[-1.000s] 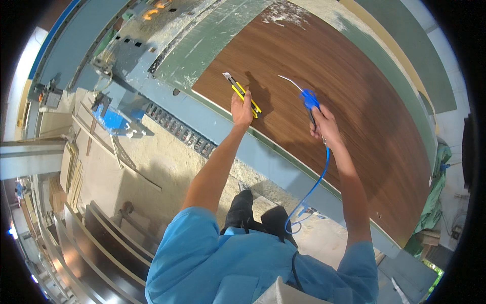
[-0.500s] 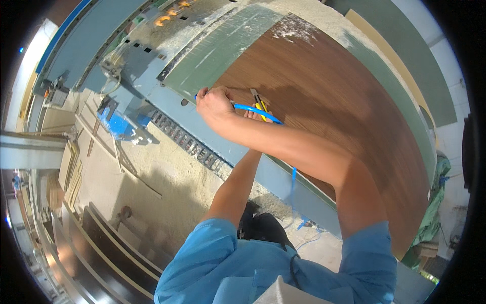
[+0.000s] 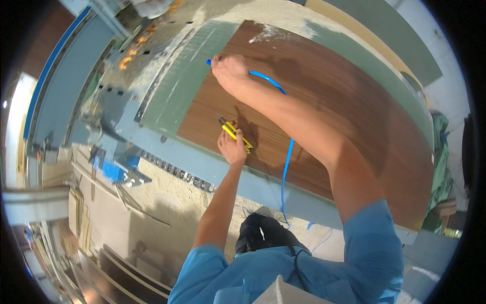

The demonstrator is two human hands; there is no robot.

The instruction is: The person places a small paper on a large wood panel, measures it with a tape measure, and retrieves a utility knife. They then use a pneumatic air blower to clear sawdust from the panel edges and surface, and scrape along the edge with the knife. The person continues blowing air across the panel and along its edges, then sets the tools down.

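Observation:
My left hand (image 3: pixel 232 147) is closed round a yellow-and-black utility knife (image 3: pixel 235 135) above the near left part of a brown wood-grain panel (image 3: pixel 314 116). My right hand (image 3: pixel 231 70) grips a blue air hose (image 3: pixel 269 79) farther out, over the panel's left edge. A short blue end pokes out beyond its fingers; whatever fitting lies inside the grip is hidden. From that hand the hose arcs back under my right forearm and hangs over the table's near edge. Pale dust marks the panel's far left corner.
Green boards (image 3: pixel 182 76) show under and around the panel on a blue-grey machine table (image 3: pixel 134 129). A cable chain (image 3: pixel 177 173) runs along its near side. Dark boards (image 3: pixel 121 266) stand at lower left, and green sheeting (image 3: pixel 441 157) hangs at right.
My hands have parted. The right one has moved away over the panel with the hose, while the left has come nearer and leftward with the knife. The view has shifted too.

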